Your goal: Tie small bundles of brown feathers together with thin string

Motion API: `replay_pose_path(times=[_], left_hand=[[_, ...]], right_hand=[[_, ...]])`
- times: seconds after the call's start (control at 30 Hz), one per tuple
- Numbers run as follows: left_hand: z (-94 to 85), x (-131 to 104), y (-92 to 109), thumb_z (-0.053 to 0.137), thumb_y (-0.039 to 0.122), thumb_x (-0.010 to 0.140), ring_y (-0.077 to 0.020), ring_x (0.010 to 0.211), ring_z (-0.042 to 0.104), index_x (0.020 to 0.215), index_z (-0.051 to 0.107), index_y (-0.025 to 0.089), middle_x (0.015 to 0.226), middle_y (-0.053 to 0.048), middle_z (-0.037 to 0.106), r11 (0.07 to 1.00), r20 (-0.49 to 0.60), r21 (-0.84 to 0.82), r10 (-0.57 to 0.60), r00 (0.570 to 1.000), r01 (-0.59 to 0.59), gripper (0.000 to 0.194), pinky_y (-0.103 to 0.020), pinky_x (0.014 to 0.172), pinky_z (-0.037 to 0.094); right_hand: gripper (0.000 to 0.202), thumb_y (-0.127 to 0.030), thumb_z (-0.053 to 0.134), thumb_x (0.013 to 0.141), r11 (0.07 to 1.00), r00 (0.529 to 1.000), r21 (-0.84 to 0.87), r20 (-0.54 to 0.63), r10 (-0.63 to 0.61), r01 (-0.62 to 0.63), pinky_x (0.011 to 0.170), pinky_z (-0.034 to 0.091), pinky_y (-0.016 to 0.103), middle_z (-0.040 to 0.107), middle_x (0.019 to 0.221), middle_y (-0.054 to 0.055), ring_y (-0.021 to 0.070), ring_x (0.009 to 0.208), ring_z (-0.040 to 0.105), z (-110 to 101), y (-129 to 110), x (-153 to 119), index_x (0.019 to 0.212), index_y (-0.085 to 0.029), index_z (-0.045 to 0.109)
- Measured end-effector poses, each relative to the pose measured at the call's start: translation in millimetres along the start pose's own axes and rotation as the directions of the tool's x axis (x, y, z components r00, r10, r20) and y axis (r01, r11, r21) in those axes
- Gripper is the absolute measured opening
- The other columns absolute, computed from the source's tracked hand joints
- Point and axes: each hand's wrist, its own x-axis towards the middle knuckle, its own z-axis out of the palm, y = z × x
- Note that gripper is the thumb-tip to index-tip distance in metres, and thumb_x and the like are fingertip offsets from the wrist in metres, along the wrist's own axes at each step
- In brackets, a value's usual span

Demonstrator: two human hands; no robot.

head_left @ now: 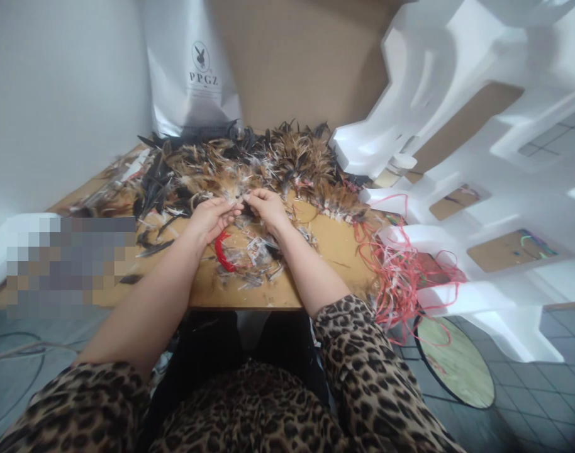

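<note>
My left hand [211, 218] is closed in a pinch, and brown feathers [229, 184] fan upward from its fingertips. Close beside it, my right hand [267, 207] pinches with thumb and forefinger at the quill ends; what lies between those fingers is too small to make out. Both hands meet over the wooden table [337, 248]. Just below them is a curved red cord or band [224, 253], partly hidden by the left hand. Pale quill scraps and clear bits [259, 251] are scattered beside it.
A large heap of brown and black feathers [297, 151] covers the table's back. Tangled pink-red strips [401, 277] hang over the right edge, near white moulded foam pieces [518, 207]. A white printed bag [193, 82] stands behind. A round, dark-rimmed object [457, 362] sits lower right.
</note>
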Motion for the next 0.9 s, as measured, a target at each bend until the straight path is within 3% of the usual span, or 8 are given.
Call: replay_pose_path(times=[0.33, 0.53, 0.67, 0.8, 0.9], left_hand=[[-0.1, -1.8, 1.1, 0.063, 0.006, 0.069, -0.0064, 0.05, 0.059, 0.071, 0.064, 0.006, 0.066, -0.008, 0.066, 0.995, 0.057, 0.022, -0.094, 0.994, 0.093, 0.002, -0.011, 0.043, 0.044], [-1.4, -1.4, -2.4, 0.067, 0.012, 0.067, -0.006, 0.048, 0.057, 0.069, 0.065, 0.006, 0.063, -0.007, 0.065, 0.994, 0.076, 0.103, -0.049, 0.996, 0.041, 0.006, -0.012, 0.045, 0.045], [-0.5, -1.6, -1.5, 0.069, 0.014, 0.066, -0.0053, 0.046, 0.056, 0.066, 0.063, 0.007, 0.061, -0.007, 0.064, 0.993, 0.032, 0.119, -0.007, 0.999, 0.003, 0.009, -0.012, 0.044, 0.043], [0.3, -0.2, 1.2, 0.067, 0.012, 0.068, -0.0042, 0.046, 0.055, 0.068, 0.063, 0.007, 0.063, -0.006, 0.064, 0.999, -0.037, 0.039, 0.025, 0.999, -0.023, 0.006, -0.01, 0.042, 0.042], [0.2, 1.4, 3.2, 0.063, 0.009, 0.07, -0.0033, 0.046, 0.054, 0.066, 0.062, 0.008, 0.062, -0.004, 0.063, 0.999, -0.081, -0.028, 0.033, 0.996, -0.035, 0.004, -0.01, 0.042, 0.041]], right_hand=[[0.025, -0.037, 0.064, 0.064, 0.986, 0.994, -0.131, 0.013, -0.105, 0.106, 0.053, 0.034, 0.019, 0.048, 0.057, -0.005, 0.0049, 0.052, 0.039, 0.3, 1.1, 0.6, 0.063, -0.015, 0.051], [0.022, -0.033, 0.065, 0.062, 0.993, 0.996, -0.085, 0.028, -0.084, 0.086, 0.054, 0.035, 0.019, 0.049, 0.055, -0.005, 0.0052, 0.052, 0.04, 1.7, -1.4, -1.1, 0.064, -0.015, 0.054], [0.021, -0.034, 0.064, 0.063, 0.995, 0.999, -0.087, -0.016, -0.04, 0.038, 0.053, 0.036, 0.019, 0.052, 0.057, -0.005, 0.0052, 0.05, 0.041, -5.7, -4.1, 2.2, 0.07, -0.015, 0.058], [0.021, -0.033, 0.061, 0.066, 0.971, 0.989, -0.228, -0.112, -0.095, 0.068, 0.055, 0.037, 0.02, 0.056, 0.06, -0.003, 0.0061, 0.052, 0.044, -26.1, 2.6, 13.8, 0.073, -0.014, 0.061], [0.016, -0.028, 0.06, 0.067, 0.898, 0.989, -0.431, -0.075, -0.131, 0.087, 0.061, 0.039, 0.021, 0.061, 0.065, -0.001, 0.0077, 0.058, 0.049, -39.2, 11.2, 20.2, 0.071, -0.013, 0.063]])
